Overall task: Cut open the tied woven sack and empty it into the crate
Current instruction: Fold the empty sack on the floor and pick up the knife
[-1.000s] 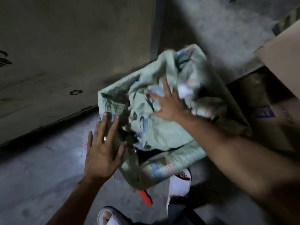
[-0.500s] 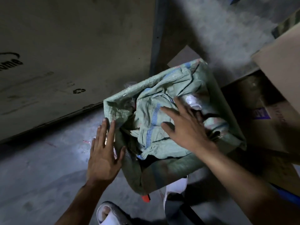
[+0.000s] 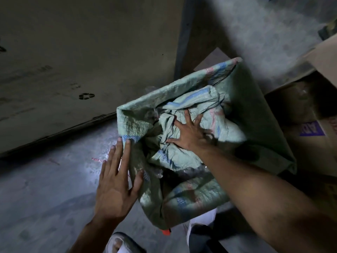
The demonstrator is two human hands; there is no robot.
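A pale green woven sack (image 3: 255, 125) with blue and pink stripes drapes over a box-shaped container in the middle of the view, hiding its rim and walls. A crumpled wad of the same green woven cloth (image 3: 191, 110) lies pushed down inside. My right hand (image 3: 189, 134) presses flat on that wad, fingers spread. Flat against the sack's left outer side rests my left hand (image 3: 116, 183), fingers straight and together, holding nothing. A bit of orange-red (image 3: 166, 232) peeks out under the sack's near edge; I cannot tell what it is.
A large flat cardboard sheet (image 3: 73, 70) with a recycling mark leans at the left. Cardboard boxes (image 3: 310, 139) stand at the right, one with a purple label. The concrete floor (image 3: 45, 189) spreads at the lower left. A white sandal (image 3: 120, 245) shows at the bottom.
The crumpled sack cloth has gone from raised above the container to pressed down inside it under my right hand. My left hand stays on the left side.
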